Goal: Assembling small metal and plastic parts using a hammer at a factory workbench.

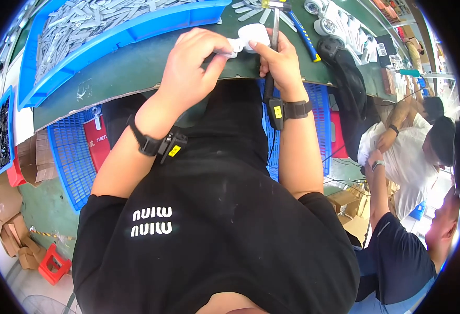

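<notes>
Above the edge of a green worktable (120,81), my left hand (193,60) pinches a small white plastic piece (235,47) between thumb and fingers. Right beside it, my right hand (285,65) grips a rounded white plastic part (253,35), thumb on its lower edge. The two white pieces meet or nearly meet; I cannot tell if they are joined. A hammer-like tool with a metal shaft (275,29) and black handle passes through the right hand, its handle pointing back toward the wrist. A blue-and-yellow tool handle (306,36) lies to the right.
A blue bin (130,32) of flat grey strips stands at the back left. A smaller blue tray (2,131) holds black parts. White wheel-like parts (327,25) sit at the back right. Blue crates (73,157) are under the table. Two people (408,152) are at the right.
</notes>
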{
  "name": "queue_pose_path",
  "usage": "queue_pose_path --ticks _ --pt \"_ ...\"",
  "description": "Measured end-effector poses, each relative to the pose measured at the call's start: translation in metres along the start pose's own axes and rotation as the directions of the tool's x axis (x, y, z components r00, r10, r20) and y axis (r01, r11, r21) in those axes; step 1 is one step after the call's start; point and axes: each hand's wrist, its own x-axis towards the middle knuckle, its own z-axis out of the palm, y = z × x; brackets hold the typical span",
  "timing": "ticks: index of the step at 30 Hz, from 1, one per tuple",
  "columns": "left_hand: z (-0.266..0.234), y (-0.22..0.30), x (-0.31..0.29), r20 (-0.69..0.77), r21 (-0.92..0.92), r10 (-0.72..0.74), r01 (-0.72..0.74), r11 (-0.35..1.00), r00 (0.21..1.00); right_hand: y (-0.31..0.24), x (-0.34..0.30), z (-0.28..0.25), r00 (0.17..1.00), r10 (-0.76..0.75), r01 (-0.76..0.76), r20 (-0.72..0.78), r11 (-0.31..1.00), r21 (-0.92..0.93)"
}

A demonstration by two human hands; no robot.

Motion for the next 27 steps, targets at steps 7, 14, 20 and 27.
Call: queue_pose_path --ticks 7,14,20,27 --pt "-0.069 0.01 -0.017 0.17 -0.453 -0.414 0.444 0.773 0.894 -0.001 -0.006 0.0 1.0 -0.007 0.008 0.027 1.0 -0.015" --pt "-0.129 -0.019 -0.059 0.408 -0.534 -0.505 0.647 0.544 0.761 0.003 -0.007 -0.004 1.0 0.015 -0.015 0.0 1.0 -0.008" --pt "-0.136 -0.028 -0.062 -0.024 0.033 -0.373 0.374 0.927 0.928 0.0 -0.008 -0.005 1.0 -0.003 0.003 -0.005 0.998 -0.059" --pt "-0.135 -0.029 -0.053 0.055 0.509 -0.194 0.14 0.849 0.979 0.002 -0.003 0.01 1.0 -0.022 0.022 0.017 0.999 -0.037"
